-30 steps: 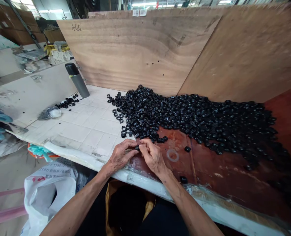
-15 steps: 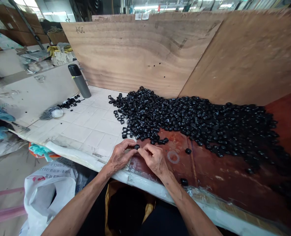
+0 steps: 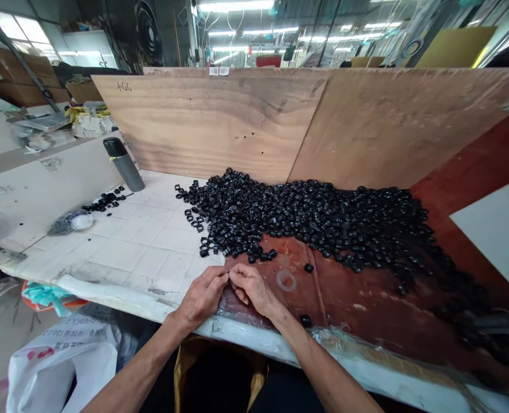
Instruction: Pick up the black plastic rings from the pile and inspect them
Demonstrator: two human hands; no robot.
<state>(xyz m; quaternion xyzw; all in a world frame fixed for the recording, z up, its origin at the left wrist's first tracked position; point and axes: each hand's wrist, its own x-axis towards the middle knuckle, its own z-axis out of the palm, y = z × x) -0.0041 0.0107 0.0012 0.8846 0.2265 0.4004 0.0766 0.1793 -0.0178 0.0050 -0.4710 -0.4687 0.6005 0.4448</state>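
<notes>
My left hand (image 3: 205, 293) and my right hand (image 3: 253, 288) meet fingertip to fingertip above the near edge of the brown board (image 3: 254, 307). Both are closed in a pinch. The small black plastic ring seen in the left fingers a moment earlier is hidden behind them now. Whatever the right fingertips grip is too small or covered to make out. Just beyond the hands spreads a large pile of black plastic rings (image 3: 297, 209). Two stray rings lie to the right of my right hand, one black ring (image 3: 308, 268) farther back and another black ring (image 3: 305, 321) near the edge.
A grey bottle (image 3: 128, 166) stands at the left back, near some small black pieces (image 3: 104, 202) and a plastic bag (image 3: 70, 222). Plywood panels (image 3: 220, 126) wall off the back. Below the edge are an open yellow-rimmed bag (image 3: 180, 376) and a white sack (image 3: 61, 358).
The camera view has tilted up and turned right. The fingertips have closed together, and the black ring visible between them before is now out of sight.
</notes>
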